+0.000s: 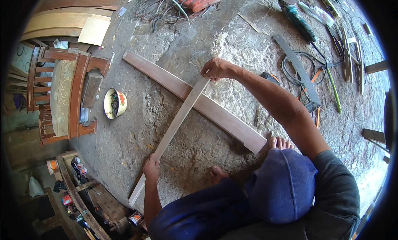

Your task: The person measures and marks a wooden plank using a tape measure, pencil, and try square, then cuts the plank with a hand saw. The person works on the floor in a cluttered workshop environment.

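Observation:
A narrow, pale wooden strip (171, 133) runs slantwise between my two hands. My right hand (215, 69) pinches its far end. Lower down, my left hand (151, 168) is closed round the strip, and its near end sticks out past the fingers. Beneath it a wider wooden board (226, 119) lies on the floor, stretching from the far left toward my foot. The strip crosses over this board near its middle, and I cannot tell whether they touch. A notch shows in the board's edge at the near right end.
An enamel bowl (115, 104) holding small bits stands left, by a wooden chair (66, 97). A red drill (203, 2) lies among cables at the back. An angle grinder (299, 23) and a handsaw (296, 68) lie right. A wooden toolbox (78, 196) is near left.

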Demonstrator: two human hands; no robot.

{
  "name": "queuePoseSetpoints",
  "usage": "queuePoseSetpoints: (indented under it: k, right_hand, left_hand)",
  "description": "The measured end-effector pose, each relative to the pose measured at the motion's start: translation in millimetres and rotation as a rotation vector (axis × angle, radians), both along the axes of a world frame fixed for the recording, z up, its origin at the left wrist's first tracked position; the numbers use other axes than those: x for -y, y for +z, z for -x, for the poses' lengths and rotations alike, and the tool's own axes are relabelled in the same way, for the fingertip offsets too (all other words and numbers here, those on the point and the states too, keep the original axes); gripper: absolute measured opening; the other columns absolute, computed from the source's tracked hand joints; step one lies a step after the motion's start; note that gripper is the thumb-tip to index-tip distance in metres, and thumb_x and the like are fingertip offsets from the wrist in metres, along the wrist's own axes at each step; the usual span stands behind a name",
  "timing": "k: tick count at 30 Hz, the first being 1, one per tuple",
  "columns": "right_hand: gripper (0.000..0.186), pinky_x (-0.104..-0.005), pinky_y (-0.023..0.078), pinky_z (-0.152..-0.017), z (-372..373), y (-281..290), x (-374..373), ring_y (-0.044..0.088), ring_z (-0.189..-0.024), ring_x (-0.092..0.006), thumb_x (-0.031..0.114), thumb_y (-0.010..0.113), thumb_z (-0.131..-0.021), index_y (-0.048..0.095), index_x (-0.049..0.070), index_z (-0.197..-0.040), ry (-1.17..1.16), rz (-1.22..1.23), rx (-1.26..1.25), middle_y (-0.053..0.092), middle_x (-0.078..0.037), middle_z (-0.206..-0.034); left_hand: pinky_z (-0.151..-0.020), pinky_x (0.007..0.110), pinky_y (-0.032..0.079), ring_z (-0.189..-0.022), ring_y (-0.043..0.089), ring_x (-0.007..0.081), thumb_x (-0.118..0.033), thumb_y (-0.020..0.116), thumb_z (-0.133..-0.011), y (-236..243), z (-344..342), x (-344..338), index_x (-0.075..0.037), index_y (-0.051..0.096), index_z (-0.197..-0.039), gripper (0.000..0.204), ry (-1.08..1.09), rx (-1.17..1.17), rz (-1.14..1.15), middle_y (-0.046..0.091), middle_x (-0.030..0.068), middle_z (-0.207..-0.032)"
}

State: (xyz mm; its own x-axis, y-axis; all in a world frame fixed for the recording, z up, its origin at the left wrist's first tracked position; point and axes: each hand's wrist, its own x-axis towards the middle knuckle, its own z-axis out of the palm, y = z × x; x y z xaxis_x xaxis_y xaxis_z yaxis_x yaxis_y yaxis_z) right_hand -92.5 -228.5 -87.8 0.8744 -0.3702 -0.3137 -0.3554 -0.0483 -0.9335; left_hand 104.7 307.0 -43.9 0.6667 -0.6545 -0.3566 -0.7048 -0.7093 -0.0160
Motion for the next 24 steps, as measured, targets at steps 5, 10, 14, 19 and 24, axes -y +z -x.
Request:
queuePoseSetpoints:
  k: [5,10,14,19,24]
  right_hand:
    - [0.019,-0.0270,0.058,-0.057,0.6,-4.8,-1.1,0.070,-0.066,-0.0139,0.019,0.076,-0.086,0.079,0.007,-0.100,-0.048,-0.052,0.057,0.074,-0.006,-0.079]
    - [0.017,-0.0262,0.057,-0.057,-0.2,-6.0,-3.8,0.069,-0.065,-0.0125,0.016,0.075,-0.087,0.080,0.008,-0.101,-0.047,0.007,0.068,0.074,-0.004,-0.079]
    - [0.019,-0.0261,0.057,-0.057,-0.4,-4.3,-3.9,0.069,-0.065,-0.0111,0.018,0.074,-0.087,0.079,0.011,-0.104,-0.006,0.119,0.064,0.075,-0.004,-0.079]
    - [0.020,-0.0271,0.057,-0.061,-0.8,0.3,-3.3,0.070,-0.066,-0.0118,0.017,0.073,-0.087,0.079,0.014,-0.106,0.031,0.213,0.054,0.076,-0.005,-0.083]
    - [0.021,-0.0290,0.058,-0.065,-0.4,8.1,-3.3,0.072,-0.069,-0.0143,0.015,0.071,-0.088,0.078,0.013,-0.107,0.095,0.320,0.044,0.077,-0.004,-0.087]
  left_hand:
    - [-0.089,0.051,0.051,-0.104,0.064,0.0446,-0.010,0.069,-0.087,6.1,-0.1,0.9,-0.003,0.055,-0.134,0.049,0.034,-0.018,0.042,0.067,0.0257,-0.114]
    - [-0.087,0.052,0.052,-0.100,0.065,0.0455,-0.011,0.071,-0.086,6.4,-1.1,1.1,-0.003,0.057,-0.132,0.048,0.013,-0.019,0.080,0.068,0.0258,-0.110]
    - [-0.086,0.052,0.052,-0.100,0.066,0.0459,-0.012,0.073,-0.085,7.1,-3.6,1.4,-0.003,0.058,-0.130,0.049,0.032,-0.047,0.100,0.068,0.0265,-0.108]
    - [-0.089,0.049,0.053,-0.104,0.066,0.0448,-0.013,0.074,-0.084,10.1,-6.7,5.1,-0.002,0.059,-0.131,0.050,0.085,-0.115,0.095,0.069,0.0268,-0.112]
    - [-0.091,0.046,0.053,-0.106,0.067,0.0425,-0.012,0.073,-0.084,16.4,-5.6,13.2,-0.001,0.062,-0.128,0.047,0.150,-0.159,0.098,0.069,0.0272,-0.112]
